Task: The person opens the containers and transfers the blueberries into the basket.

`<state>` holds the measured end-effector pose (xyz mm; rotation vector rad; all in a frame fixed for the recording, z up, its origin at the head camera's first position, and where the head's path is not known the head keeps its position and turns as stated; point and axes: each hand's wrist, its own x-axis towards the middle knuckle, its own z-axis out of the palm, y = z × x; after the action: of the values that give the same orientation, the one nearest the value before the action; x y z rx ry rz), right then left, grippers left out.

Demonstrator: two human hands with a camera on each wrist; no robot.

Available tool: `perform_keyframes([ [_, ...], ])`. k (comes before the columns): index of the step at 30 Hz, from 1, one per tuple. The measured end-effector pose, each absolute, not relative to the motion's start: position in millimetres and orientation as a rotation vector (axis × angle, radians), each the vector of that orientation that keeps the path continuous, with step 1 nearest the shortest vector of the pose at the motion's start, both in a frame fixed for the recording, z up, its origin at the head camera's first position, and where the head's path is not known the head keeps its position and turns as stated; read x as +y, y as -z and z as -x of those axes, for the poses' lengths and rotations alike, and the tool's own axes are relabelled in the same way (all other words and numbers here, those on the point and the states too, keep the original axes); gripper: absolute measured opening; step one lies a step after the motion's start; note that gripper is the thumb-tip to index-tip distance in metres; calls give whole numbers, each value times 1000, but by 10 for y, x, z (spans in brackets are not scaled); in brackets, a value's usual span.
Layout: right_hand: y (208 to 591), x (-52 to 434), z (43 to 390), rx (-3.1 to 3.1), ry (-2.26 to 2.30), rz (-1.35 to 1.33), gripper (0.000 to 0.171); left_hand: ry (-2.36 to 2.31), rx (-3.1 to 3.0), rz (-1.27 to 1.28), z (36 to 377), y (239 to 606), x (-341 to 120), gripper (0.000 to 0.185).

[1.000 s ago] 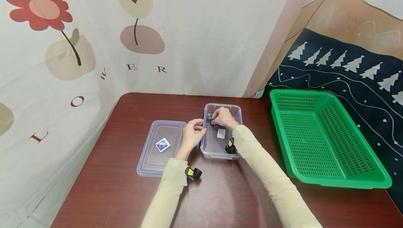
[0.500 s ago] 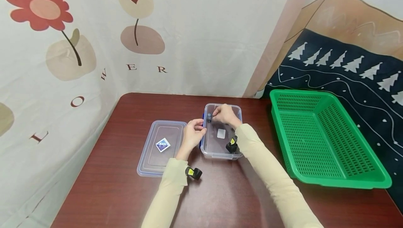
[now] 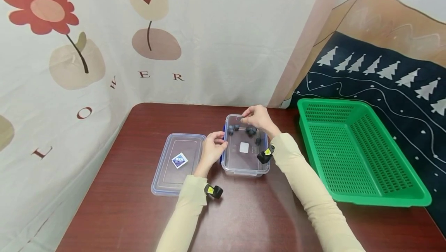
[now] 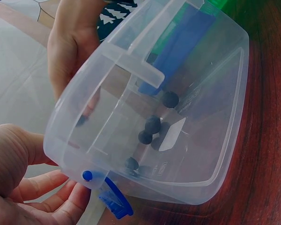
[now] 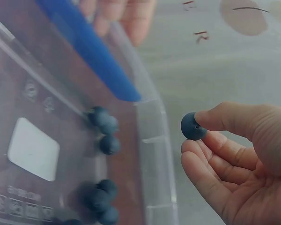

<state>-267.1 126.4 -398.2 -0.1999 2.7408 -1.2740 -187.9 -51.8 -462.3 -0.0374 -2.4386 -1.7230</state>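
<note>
My right hand pinches one blueberry above the far rim of the clear box; my left hand grips its left wall. About six berries lie inside. One lid lies left, one green basket at the table's right edge.

Brown table: box, lid, basket.

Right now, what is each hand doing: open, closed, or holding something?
Left hand: grips the side of the clear plastic box.
Right hand: pinches one blueberry between thumb and fingertip, just outside the box rim.
</note>
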Motion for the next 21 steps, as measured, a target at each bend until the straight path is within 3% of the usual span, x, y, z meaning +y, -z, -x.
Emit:
perform_keyframes([
  [21,3430,2187,2582,2890,1356,72,24,1757,-2413,49,1893,4637,-518,31],
])
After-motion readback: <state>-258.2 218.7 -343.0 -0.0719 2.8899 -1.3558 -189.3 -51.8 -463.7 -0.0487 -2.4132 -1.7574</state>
